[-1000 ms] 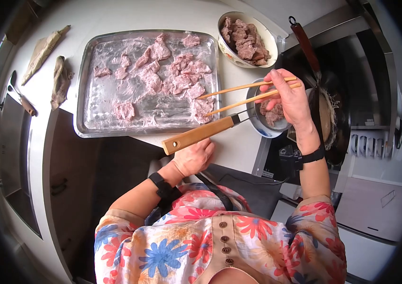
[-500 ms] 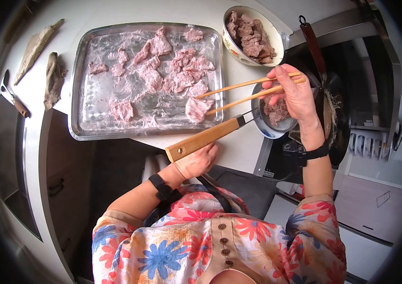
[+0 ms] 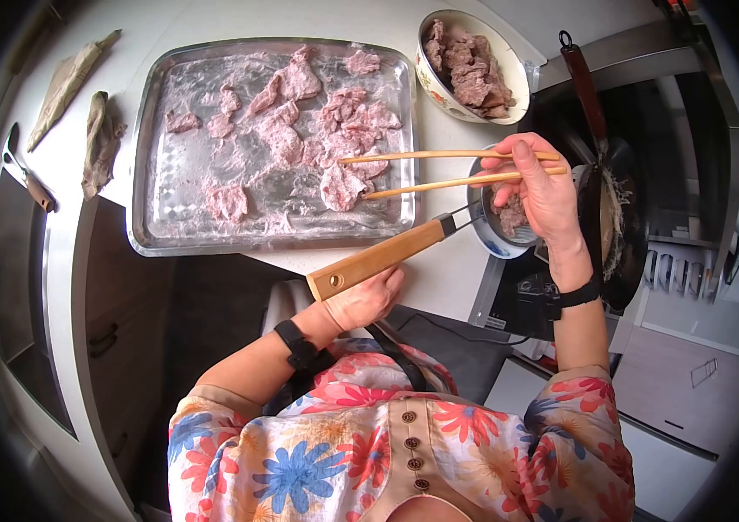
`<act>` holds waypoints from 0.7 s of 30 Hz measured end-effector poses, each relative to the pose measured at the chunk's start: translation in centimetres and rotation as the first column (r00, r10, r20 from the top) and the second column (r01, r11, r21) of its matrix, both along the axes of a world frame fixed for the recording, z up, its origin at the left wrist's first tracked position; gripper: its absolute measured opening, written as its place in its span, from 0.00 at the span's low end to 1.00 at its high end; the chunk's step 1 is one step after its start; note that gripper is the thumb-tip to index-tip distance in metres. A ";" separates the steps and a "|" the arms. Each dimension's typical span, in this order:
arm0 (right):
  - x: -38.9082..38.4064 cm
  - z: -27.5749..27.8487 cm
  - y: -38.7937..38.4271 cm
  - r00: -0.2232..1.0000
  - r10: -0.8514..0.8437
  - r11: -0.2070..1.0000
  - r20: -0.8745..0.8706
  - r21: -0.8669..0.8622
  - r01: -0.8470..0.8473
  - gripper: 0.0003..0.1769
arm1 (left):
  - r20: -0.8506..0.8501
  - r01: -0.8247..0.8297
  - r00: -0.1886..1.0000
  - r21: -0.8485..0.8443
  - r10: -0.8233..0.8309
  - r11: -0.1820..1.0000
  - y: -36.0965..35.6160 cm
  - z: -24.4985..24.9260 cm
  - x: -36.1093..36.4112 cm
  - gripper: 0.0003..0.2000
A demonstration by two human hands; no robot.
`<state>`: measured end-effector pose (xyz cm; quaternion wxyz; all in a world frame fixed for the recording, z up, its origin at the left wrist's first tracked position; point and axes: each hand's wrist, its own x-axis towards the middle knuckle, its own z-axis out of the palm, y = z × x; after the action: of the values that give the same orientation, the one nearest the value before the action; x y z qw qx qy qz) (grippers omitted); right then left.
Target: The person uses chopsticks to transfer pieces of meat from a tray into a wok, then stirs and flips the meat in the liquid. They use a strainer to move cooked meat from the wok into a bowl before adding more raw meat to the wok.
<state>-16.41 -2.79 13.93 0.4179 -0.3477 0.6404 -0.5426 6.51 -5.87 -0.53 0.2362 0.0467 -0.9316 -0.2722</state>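
Observation:
My right hand (image 3: 539, 187) grips a pair of wooden chopsticks (image 3: 443, 156), their tips spread apart over the metal tray (image 3: 187, 230). The lower tip touches a floured slice of raw meat (image 3: 341, 188). Several more floured slices (image 3: 280, 139) lie on the tray. My left hand (image 3: 365, 298) is curled shut below a wooden handle (image 3: 378, 257); whether it grips anything is hidden. The handle joins metal wires leading to a small blue-and-white bowl (image 3: 501, 248), where browned meat (image 3: 511, 211) shows, partly behind my right hand.
A patterned bowl (image 3: 426, 83) of browned meat (image 3: 474, 70) stands behind the tray. To the right, a dark pan (image 3: 635, 217) and another long brown handle (image 3: 582, 87) are over the black cooktop. Crumpled brown paper wraps (image 3: 100, 143) and a peeler-like tool (image 3: 34, 187) lie left.
The chopsticks have moved left and spread wider. The meat slice by their tips has shifted left and farther back on the tray. My left hand stays about where it was.

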 end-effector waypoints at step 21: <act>2.3 0.5 0.1 0.956 -0.143 0.978 -0.257 -0.182 0.097 0.18 | -0.004 -0.003 1.000 -0.025 0.003 1.000 0.1 -0.4 0.0 0.07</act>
<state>-14.13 -2.71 14.40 0.2629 -0.4122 0.6631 -0.5668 6.50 -5.74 -0.91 0.2390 0.0446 -0.9344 -0.2601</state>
